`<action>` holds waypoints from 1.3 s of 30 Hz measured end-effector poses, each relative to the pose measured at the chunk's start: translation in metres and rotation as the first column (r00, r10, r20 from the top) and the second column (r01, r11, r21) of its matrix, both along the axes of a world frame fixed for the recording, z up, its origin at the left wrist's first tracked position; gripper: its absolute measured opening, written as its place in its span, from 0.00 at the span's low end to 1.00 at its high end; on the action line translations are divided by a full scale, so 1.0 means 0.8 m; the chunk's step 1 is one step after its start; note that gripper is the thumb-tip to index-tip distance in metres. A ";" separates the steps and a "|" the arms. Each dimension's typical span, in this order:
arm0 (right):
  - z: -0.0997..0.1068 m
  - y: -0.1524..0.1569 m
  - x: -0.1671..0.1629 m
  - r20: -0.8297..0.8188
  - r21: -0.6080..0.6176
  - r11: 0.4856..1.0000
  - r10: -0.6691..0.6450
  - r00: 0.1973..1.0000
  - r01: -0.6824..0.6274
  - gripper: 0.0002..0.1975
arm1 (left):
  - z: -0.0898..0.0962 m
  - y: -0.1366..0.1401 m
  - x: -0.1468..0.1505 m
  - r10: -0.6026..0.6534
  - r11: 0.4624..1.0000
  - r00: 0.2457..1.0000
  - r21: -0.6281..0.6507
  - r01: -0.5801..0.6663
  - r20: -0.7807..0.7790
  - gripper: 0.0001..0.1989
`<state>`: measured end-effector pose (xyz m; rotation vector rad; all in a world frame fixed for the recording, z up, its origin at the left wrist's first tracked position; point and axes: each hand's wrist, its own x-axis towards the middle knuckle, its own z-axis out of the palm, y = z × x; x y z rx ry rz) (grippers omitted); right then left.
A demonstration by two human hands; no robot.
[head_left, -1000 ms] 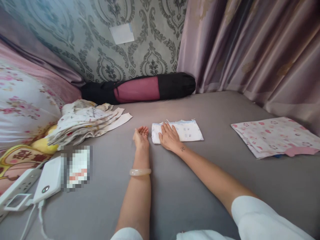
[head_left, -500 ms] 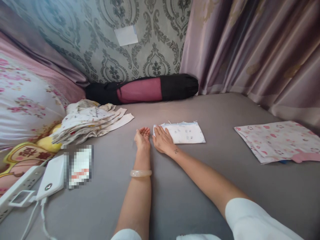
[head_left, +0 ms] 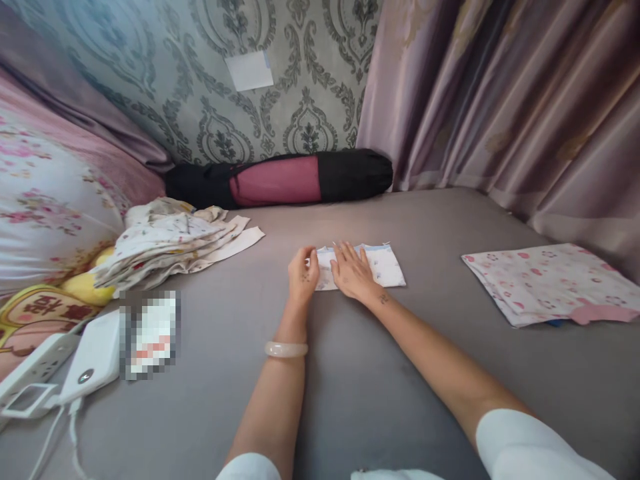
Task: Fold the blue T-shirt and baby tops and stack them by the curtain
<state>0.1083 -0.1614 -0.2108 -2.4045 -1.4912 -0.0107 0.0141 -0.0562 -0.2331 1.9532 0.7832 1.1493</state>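
The folded white cloth rectangle (head_left: 387,268), with small faint printed figures and a pale blue strip along its far edge, lies flat on the smooth grey sheet (head_left: 425,373), and it is the landmark for everything else here. The person's right hand (head_left: 351,272) rests palm down on its middle, the fingers extended close together and pointing to its far edge, the thumb a little apart; this hand lies flat and is not closed around anything. The left hand (head_left: 303,272) is at the cloth's left end, upright on its side, with the fingers loosely curled inward; whether they pinch the fabric or only touch it I cannot tell. Together the hands cover the left end and much of the middle, leaving the right part of the cloth in plain view. A pale, translucent round bangle (head_left: 286,349) circles the left wrist, nearer the viewer than the cloth. Well to the right of the cloth lies a larger folded white fabric piece with pink printed motifs (head_left: 540,277). Beyond the cloth, along the patterned wall, stretches a long black bag with a mauve-pink panel (head_left: 275,180). Left of the cloth is a loose heap of cream-white printed fabrics (head_left: 175,240); farther left and nearer the viewer are a white rectangular power bank (head_left: 97,350) with cables and a white plastic power strip (head_left: 40,363).
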 end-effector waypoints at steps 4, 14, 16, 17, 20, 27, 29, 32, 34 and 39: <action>-0.012 -0.010 0.008 0.005 -0.017 1.000 -0.017 1.000 0.018 0.27 | -0.011 -0.010 0.006 -0.088 0.946 0.949 0.273 0.175 -0.304 0.11; -0.011 -0.012 0.016 -0.068 -0.044 0.999 0.009 0.998 -0.012 0.28 | -0.008 -0.014 0.004 -0.174 0.932 0.908 0.234 0.277 -0.382 0.10; -0.009 -0.019 0.024 -0.079 -0.050 0.999 0.001 0.997 -0.005 0.29 | -0.003 -0.018 0.004 -0.207 0.959 0.944 0.139 0.248 -0.255 0.08; -0.008 -0.023 0.029 -0.069 -0.042 0.999 -0.014 0.998 0.011 0.29 | -0.001 -0.021 0.005 -0.217 0.968 0.959 0.086 0.235 -0.185 0.08; -0.008 -0.039 0.046 -0.007 -0.015 0.997 -0.080 0.997 0.080 0.29 | 0.003 -0.028 0.007 -0.227 0.973 0.973 -0.056 0.224 -0.037 0.09; -0.025 -0.060 0.072 0.048 -0.107 0.988 -0.107 0.993 0.112 0.30 | -0.009 -0.030 0.013 -0.166 0.985 0.961 -0.082 0.151 -0.220 0.10; -0.025 -0.059 0.074 0.054 -0.120 0.987 -0.102 0.993 0.108 0.30 | -0.010 -0.028 0.013 -0.160 0.987 0.956 -0.070 0.147 -0.246 0.09; -0.016 -0.058 0.079 0.075 -0.116 0.989 -0.079 0.994 0.088 0.28 | -0.005 -0.023 0.013 -0.158 0.987 0.954 -0.063 0.146 -0.253 0.06; -0.008 -0.056 0.088 0.093 -0.107 0.993 -0.044 0.995 0.054 0.24 | 0.001 -0.015 0.015 -0.167 0.986 0.949 -0.059 0.157 -0.268 0.04; 0.005 -0.049 0.126 0.029 -0.129 0.992 -0.002 1.000 0.006 0.18 | 0.021 0.017 0.027 -0.202 0.973 0.934 -0.168 0.157 -0.296 0.12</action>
